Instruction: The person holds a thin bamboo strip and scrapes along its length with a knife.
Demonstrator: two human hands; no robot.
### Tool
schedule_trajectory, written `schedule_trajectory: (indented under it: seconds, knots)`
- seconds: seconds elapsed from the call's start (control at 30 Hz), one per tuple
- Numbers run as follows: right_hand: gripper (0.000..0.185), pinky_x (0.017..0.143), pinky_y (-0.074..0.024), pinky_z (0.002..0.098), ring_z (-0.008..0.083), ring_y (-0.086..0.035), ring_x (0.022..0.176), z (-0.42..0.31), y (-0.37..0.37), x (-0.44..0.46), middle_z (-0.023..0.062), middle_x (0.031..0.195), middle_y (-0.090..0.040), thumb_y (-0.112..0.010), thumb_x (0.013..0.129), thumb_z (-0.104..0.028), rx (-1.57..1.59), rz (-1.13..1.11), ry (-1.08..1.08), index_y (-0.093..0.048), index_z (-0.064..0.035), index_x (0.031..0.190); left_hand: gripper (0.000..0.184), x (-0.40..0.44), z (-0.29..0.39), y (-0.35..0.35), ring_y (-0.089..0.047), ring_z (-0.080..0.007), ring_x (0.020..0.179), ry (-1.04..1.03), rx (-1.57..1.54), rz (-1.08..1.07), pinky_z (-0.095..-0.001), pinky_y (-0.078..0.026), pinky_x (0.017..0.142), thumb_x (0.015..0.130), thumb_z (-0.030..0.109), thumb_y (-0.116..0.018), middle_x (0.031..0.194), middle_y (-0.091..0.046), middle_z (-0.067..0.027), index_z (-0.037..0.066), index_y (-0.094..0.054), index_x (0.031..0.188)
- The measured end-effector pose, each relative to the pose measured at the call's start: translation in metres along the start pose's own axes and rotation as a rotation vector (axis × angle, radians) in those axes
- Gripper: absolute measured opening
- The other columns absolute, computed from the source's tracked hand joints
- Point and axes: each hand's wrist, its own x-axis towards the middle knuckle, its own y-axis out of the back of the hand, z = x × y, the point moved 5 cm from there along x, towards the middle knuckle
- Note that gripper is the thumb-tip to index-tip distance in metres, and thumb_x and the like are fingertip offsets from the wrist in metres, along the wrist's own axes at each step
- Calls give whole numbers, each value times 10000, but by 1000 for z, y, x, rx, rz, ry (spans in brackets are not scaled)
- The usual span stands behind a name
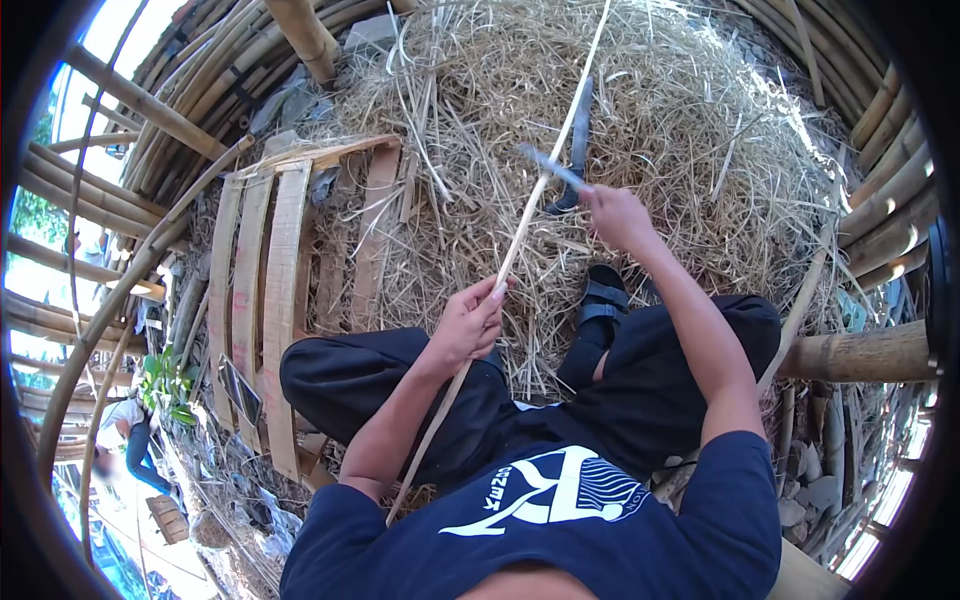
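1. The long, thin, pale bamboo-like strip (pixel 525 222) runs diagonally over the person's lap; the left hand (pixel 468 325) has its grip closed around it.
2. The right hand (pixel 618 216), right of the strip, grips a knife (pixel 543 163), its narrow metal blade crossing the strip.
3. A dark, curved blade (pixel 580 135) lies beyond the right hand, just beside the strip, on dry, curly shavings (pixel 690 170).
4. Left of the strip stands a rough, flat-slatted wooden crate (pixel 284 260).
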Motion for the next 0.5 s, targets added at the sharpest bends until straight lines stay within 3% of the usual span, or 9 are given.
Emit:
schedule_trajectory:
  seconds: [0.07, 0.13, 0.17, 0.27, 0.3, 0.33, 0.4, 0.43, 0.5]
  knots:
    - [493, 772, -485, 489, 425, -631, 879, 25, 6, 16, 240, 914, -664, -365, 983, -438, 145, 71, -76, -650, -36, 992, 309, 1, -4, 5, -259, -3, 366, -7, 40, -17, -168, -251, 310, 1027, 196, -418, 615, -334, 57, 51, -460, 1297]
    - [587, 826, -467, 489, 426, -622, 926, 38, 21, 16, 262, 935, -660, -340, 982, -482, 211, 43, -328, -662, 9, 961, 307, 2, -7, 6, -266, -7, 361, -4, 35, -4, -172, -261, 308, 1026, 201, -423, 624, -344, 53, 58, -464, 1295]
    - [684, 835, -456, 476, 408, -627, 929, 36, 22, 12, 263, 904, -665, -342, 958, -565, 274, 76, -339, -663, 37, 900, 337, 4, -8, 7, -302, -13, 368, 5, 36, -33, -175, -297, 323, 1021, 200, -435, 636, -375, 43, 64, -446, 1329]
    - [655, 638, -471, 370, 218, -591, 641, 16, -6, 2, 111, 699, -616, -514, 868, -644, 537, -51, -294, -645, -6, 805, 386, 14, -16, 5, -350, -20, 391, -13, 141, -13, -171, -335, 351, 1016, 189, -447, 655, -417, 31, 76, -410, 1383]
    - [607, 549, -436, 330, 162, -530, 560, 1, -12, -8, 60, 649, -563, -549, 858, -630, 624, -159, -331, -622, -33, 779, 456, 18, -21, 6, -421, -29, 440, -14, 154, -61, -170, -399, 410, 1008, 177, -460, 719, -510, 3, 80, -348, 1439]
    - [564, 459, -400, 289, 107, -469, 479, -16, -16, -19, 8, 599, -510, -585, 849, -617, 714, -266, -365, -600, -61, 753, 456, 18, -24, 5, -421, -29, 440, -12, 154, -58, -170, -399, 410, 1008, 177, -460, 719, -510, 3, 80, -348, 1439]
    - [506, 378, -303, 235, 56, -388, 408, -38, -27, -35, -49, 557, -434, -627, 838, -587, 833, -382, -353, -565, -95, 743, 489, 21, -23, -3, -476, -40, 483, -91, 205, -130, -177, -448, 467, 1004, 169, -464, 802, -582, -28, 73, -314, 1459]
    - [466, 381, -309, 238, 62, -395, 416, -43, -35, -39, -57, 538, -401, -667, 835, -538, 888, -438, -305, -575, -86, 769, 537, 25, -26, -3, -530, -56, 520, -88, 222, -187, -193, -485, 515, 999, 164, -474, 884, -619, -58, 64, -258, 1480]
    - [347, 380, -288, 246, 59, -353, 406, -49, -44, -47, -62, 538, -386, -664, 887, -398, 1005, -509, -318, -556, -88, 775, 553, 25, -27, -5, -542, -62, 525, -83, 228, -184, -197, -489, 517, 997, 165, -477, 900, -622, -65, 63, -238, 1485]
